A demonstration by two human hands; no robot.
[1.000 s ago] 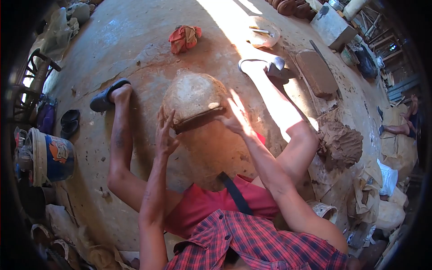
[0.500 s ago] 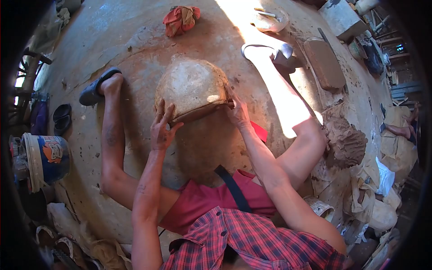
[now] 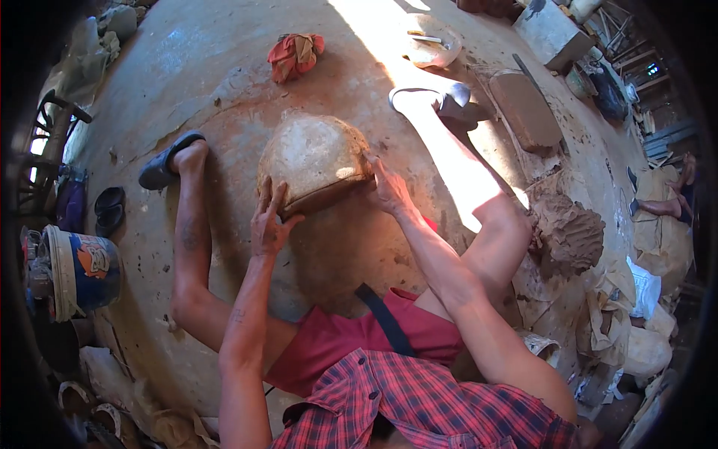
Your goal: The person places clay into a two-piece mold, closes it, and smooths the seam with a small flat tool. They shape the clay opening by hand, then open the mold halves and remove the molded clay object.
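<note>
Between my spread legs, a pale dome-shaped block (image 3: 314, 153) with a brown lower edge tilts over the floor. My left hand (image 3: 271, 224) presses its fingers against the near left side, with the thumb held apart along the lower edge. Against the right side lies my right hand (image 3: 389, 187), its fingers around the edge and partly hidden. The block's underside is out of sight, and a dark shadow falls beneath its near edge.
A crumpled red cloth (image 3: 296, 58) lies beyond the block. On the right are a brown clay slab (image 3: 526, 111), a lump of clay (image 3: 565, 232) and a shallow dish (image 3: 434, 45). A bucket (image 3: 86, 271) stands left. Another person's leg (image 3: 662, 206) shows far right.
The view has shifted slightly, so the floor and most things on it sit lower in the picture. Both hands stay on the block, and its tilt looks much the same.
</note>
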